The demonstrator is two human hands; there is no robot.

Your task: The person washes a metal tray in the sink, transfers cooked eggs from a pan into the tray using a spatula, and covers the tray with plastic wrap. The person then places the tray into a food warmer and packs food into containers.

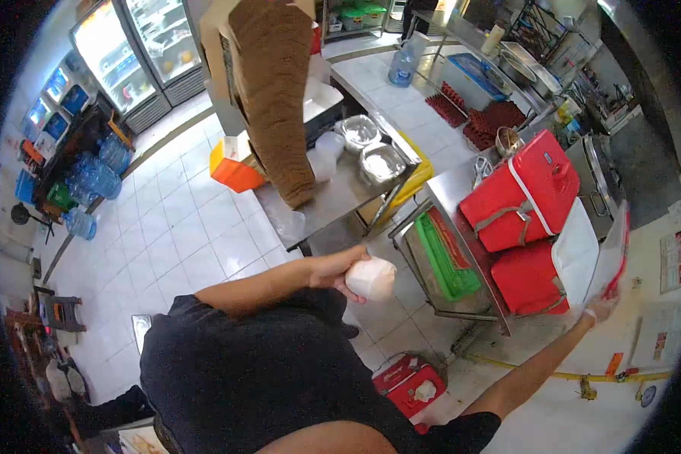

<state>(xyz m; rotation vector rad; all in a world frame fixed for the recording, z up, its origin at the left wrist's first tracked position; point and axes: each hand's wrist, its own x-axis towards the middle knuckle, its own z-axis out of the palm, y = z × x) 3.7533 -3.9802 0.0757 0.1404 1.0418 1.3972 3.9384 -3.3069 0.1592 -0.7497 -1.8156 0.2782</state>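
My left hand is closed round a white, rounded, wrapped item, held in front of my body over the floor. Far to the right, my right hand is on the edge of the raised lid of a red cooler. That lid has a white inner side and a red rim. Below it, the red cooler rests on a steel table. A second red cooler with a white stripe and grey strap lies tilted behind it. What is inside the open cooler is hidden.
Another steel table holds foil containers, plastic bags and a tall brown cardboard piece. A green crate sits beneath the cooler table. On the floor near me is a red bag. Blue water bottles stand at left.
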